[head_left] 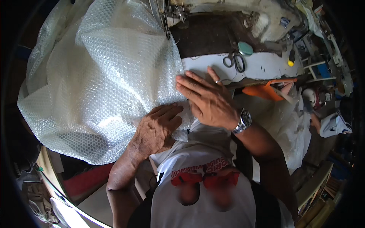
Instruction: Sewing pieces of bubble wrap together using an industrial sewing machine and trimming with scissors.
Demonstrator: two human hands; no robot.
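A large sheet of clear bubble wrap spreads over the left side of the work surface. Its right edge runs up to the presser foot of a sewing machine. My left hand is closed on the wrap's near edge, fingers curled. What lies under those fingers is hidden. My right hand rests flat on the wrap's right edge, fingers stretched and somewhat apart, a metal watch on its wrist. Beyond the right hand, dark-handled scissors lie on the white tabletop.
Beside the scissors sits a pale green oval object. A yellow-and-black handled tool lies farther right. Below the table's right edge are an orange piece of material and crumpled translucent plastic sheeting. A curved wooden edge borders the lower left.
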